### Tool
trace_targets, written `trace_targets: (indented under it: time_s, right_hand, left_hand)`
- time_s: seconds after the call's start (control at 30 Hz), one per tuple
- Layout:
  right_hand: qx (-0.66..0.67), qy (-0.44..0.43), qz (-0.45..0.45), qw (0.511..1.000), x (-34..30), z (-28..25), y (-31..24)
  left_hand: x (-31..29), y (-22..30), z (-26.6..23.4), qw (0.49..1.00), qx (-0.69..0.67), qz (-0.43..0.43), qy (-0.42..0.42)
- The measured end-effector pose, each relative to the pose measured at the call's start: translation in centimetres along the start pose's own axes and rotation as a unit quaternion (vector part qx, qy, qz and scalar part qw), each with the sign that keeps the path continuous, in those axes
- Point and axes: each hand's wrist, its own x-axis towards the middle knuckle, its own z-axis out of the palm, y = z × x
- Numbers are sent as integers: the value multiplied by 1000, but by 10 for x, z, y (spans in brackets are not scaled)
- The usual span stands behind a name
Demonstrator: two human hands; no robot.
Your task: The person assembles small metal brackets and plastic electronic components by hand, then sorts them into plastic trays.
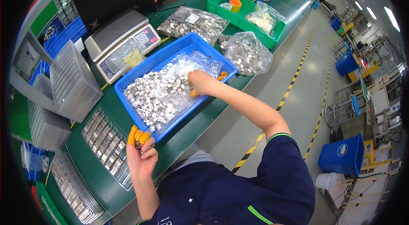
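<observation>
Yellow finger cots cover fingertips on both hands. My left hand [142,157] is raised beside the near left corner of a blue tray [194,112], its fingers curled around small metal pieces that show only in part. Inside the tray lies a heap of small silvery metal pieces [149,97], partly on a clear plastic bag [208,64]. Over the tray's right half, my right hand [201,83] reaches down to the bag and pieces with bent fingers; its fingertips are partly hidden, and I cannot make out what is between them. Orange finger cots [223,75] lie at the tray's right end.
Left of the tray stand a digital scale [123,40] and stacked clear trays [72,80]. A filled blister tray [104,140] lies nearer. Bags of metal parts [194,25] [247,54] and a green tray [279,35] are beyond. The bench edge runs along the right.
</observation>
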Motion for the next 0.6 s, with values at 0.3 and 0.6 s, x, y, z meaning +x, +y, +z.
trace_targets:
  time_s: [0.3, 0.6]
  right_hand:
    - [55, 21, -24, 998, -5, 12, 1]
    - [56, -62, -50, 995, -3, 0, 4]
  left_hand:
    - [-49, -7, -32, 999, 37, -13, -19]
    - [-75, -21, -71, 990, 25, 103, 88]
